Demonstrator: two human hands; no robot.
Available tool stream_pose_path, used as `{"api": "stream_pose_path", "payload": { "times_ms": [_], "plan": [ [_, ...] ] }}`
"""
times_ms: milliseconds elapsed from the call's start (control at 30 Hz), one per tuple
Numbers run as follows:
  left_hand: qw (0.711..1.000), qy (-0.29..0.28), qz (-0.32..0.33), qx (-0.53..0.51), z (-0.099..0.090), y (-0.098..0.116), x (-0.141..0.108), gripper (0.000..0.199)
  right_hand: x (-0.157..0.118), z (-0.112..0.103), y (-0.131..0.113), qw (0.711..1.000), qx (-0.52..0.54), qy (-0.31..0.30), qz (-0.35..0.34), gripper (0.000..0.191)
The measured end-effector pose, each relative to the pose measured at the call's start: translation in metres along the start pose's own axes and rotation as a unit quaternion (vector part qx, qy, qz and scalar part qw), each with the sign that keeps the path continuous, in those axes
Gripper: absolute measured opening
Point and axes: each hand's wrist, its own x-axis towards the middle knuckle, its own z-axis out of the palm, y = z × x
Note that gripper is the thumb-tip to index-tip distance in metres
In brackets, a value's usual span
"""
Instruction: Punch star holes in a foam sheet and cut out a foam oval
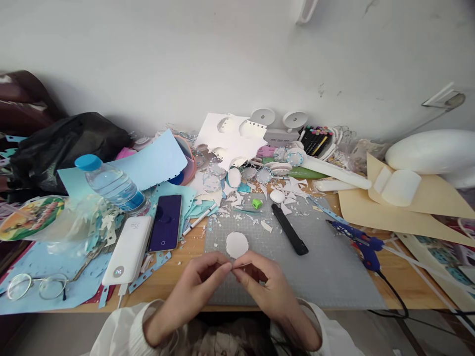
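Observation:
My left hand and my right hand meet at the fingertips over the front of the grey cutting mat. Both are closed in a pinch, and whatever lies between them is too small and hidden to name. Just beyond the fingertips a white paper disc lies flat on the mat. A black utility knife rests to the right of the disc. Farther back are a small green object, a white egg-shaped piece and scattered white paper scraps.
On the left are a water bottle, phone, white power bank and glasses. A blue glue gun with a black cable lies right. Cut paper and markers crowd the back by the wall.

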Motion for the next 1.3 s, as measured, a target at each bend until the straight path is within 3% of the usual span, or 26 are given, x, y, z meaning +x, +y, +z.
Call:
{"api": "stream_pose_path", "payload": {
  "times_ms": [167, 300, 533, 900, 1300],
  "plan": [
    [0.999, 0.050, 0.004, 0.000, 0.000, -0.005, 0.002, 0.037, 0.002, 0.001, 0.000, 0.999, 0.036, 0.007, 0.030, 0.022],
    [0.998, 0.061, -0.005, -0.009, 0.000, -0.005, 0.004, 0.044, 0.004, 0.002, -0.004, 0.999, 0.014, 0.021, -0.033, 0.018],
    [0.998, 0.021, -0.037, -0.036, -0.001, -0.003, -0.001, 0.049, 0.004, -0.001, -0.012, 0.995, -0.006, 0.048, -0.084, 0.009],
    [0.998, 0.060, 0.000, 0.012, -0.001, -0.003, -0.001, 0.049, 0.007, 0.006, -0.012, 0.991, -0.019, 0.069, -0.114, 0.008],
    [0.999, 0.021, 0.008, 0.035, -0.001, -0.004, -0.005, 0.045, 0.007, 0.009, -0.014, 0.996, -0.022, 0.058, -0.068, 0.009]
  ]
}}
